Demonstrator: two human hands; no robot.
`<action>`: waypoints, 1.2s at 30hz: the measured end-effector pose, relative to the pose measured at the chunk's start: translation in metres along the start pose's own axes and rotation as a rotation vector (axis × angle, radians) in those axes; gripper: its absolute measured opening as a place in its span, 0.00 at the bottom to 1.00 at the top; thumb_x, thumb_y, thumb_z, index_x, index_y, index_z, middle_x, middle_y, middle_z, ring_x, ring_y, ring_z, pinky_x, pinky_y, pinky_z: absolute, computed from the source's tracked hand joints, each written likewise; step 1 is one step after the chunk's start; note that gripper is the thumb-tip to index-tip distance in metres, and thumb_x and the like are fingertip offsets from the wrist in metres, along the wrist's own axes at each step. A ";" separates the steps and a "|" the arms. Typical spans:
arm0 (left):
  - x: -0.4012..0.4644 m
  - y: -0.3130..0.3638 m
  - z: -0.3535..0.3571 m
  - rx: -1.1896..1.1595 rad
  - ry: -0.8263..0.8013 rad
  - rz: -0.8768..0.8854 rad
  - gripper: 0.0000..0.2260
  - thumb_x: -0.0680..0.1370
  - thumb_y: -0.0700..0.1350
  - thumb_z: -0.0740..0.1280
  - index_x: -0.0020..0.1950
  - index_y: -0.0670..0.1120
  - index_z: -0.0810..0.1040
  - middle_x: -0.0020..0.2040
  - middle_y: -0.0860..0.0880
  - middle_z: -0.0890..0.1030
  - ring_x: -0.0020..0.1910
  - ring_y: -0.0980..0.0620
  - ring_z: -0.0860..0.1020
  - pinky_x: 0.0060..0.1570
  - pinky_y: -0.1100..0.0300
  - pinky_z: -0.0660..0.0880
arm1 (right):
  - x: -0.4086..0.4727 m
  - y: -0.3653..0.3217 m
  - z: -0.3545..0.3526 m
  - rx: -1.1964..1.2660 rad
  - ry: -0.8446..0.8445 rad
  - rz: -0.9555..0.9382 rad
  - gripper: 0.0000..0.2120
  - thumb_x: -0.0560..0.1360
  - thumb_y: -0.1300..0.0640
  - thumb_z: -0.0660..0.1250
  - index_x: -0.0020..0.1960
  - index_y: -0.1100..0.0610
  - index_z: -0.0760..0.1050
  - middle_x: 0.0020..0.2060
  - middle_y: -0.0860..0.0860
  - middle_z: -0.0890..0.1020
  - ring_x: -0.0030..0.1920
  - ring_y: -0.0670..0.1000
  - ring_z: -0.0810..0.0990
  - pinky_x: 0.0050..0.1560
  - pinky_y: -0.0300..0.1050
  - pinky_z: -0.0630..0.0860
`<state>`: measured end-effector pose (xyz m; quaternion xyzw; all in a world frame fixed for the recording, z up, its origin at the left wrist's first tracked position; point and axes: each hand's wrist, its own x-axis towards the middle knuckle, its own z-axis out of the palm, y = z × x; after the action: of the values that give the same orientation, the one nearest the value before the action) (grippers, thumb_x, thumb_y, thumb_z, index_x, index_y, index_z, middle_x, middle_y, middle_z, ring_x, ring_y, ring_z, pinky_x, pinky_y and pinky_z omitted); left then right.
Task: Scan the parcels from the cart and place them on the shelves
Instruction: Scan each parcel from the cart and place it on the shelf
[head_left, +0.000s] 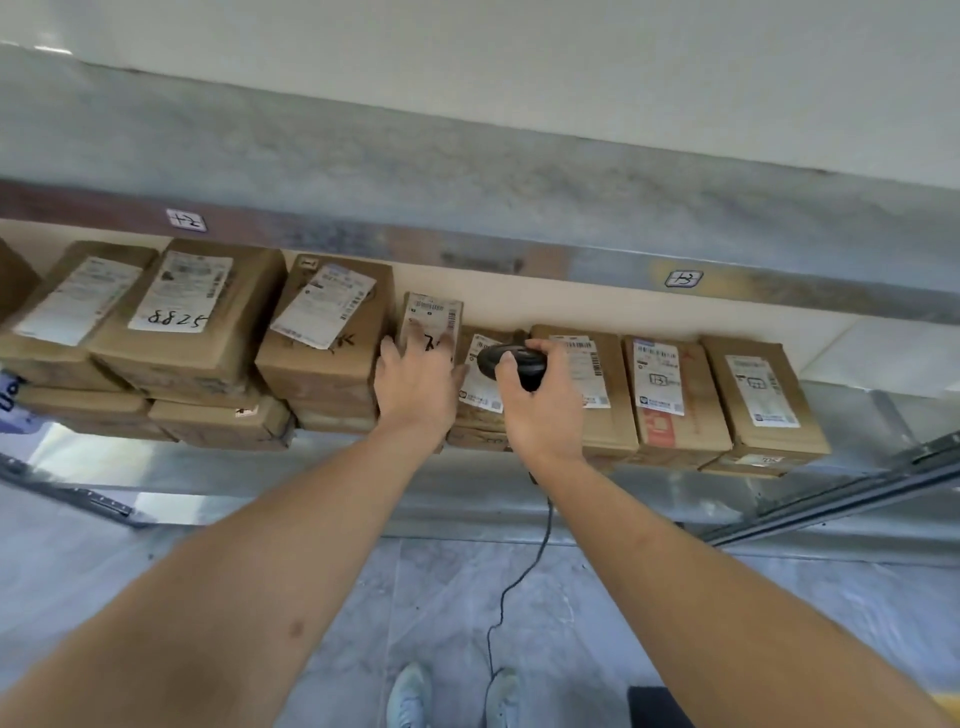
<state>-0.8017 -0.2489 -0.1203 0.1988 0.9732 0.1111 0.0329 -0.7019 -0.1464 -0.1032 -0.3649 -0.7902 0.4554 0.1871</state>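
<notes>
A row of brown cardboard parcels with white labels fills a metal shelf (519, 493). My left hand (415, 384) lies flat, fingers spread, against a small upright parcel (434, 317) with a barcode label, between a larger box (332, 332) on its left and a low parcel (483, 384) on its right. My right hand (540, 400) grips a black handheld scanner (506, 358), whose head points at the low parcel's label. A black cord (519, 577) hangs from the scanner toward the floor.
More boxes sit to the right (675, 389) (758, 395) and are stacked in two layers at the left (187, 312). The shelf beam above (467, 260) carries handwritten tags (186, 220) (683, 278). Below are a tiled floor and my shoes (410, 696).
</notes>
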 end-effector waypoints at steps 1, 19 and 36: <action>0.004 0.001 0.001 0.028 0.003 0.004 0.22 0.84 0.58 0.64 0.76 0.52 0.72 0.80 0.41 0.65 0.74 0.32 0.65 0.69 0.41 0.69 | 0.003 0.001 0.001 0.000 -0.007 0.007 0.17 0.82 0.42 0.67 0.68 0.46 0.71 0.51 0.42 0.82 0.52 0.47 0.81 0.53 0.44 0.75; -0.021 0.020 -0.039 0.101 -0.074 0.136 0.20 0.84 0.55 0.63 0.73 0.46 0.74 0.75 0.43 0.70 0.72 0.38 0.71 0.67 0.41 0.72 | 0.004 0.005 -0.041 0.111 -0.086 -0.081 0.15 0.82 0.44 0.67 0.66 0.47 0.72 0.47 0.38 0.81 0.47 0.39 0.79 0.54 0.44 0.75; -0.075 0.049 -0.077 0.047 -0.050 0.426 0.22 0.82 0.56 0.64 0.73 0.47 0.76 0.71 0.44 0.75 0.69 0.39 0.75 0.67 0.43 0.75 | -0.078 0.006 -0.089 0.157 0.210 -0.014 0.13 0.80 0.41 0.66 0.63 0.40 0.70 0.48 0.37 0.80 0.53 0.49 0.81 0.57 0.52 0.79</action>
<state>-0.7223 -0.2499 -0.0323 0.4032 0.9104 0.0880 0.0284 -0.5918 -0.1512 -0.0599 -0.3892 -0.7307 0.4739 0.3001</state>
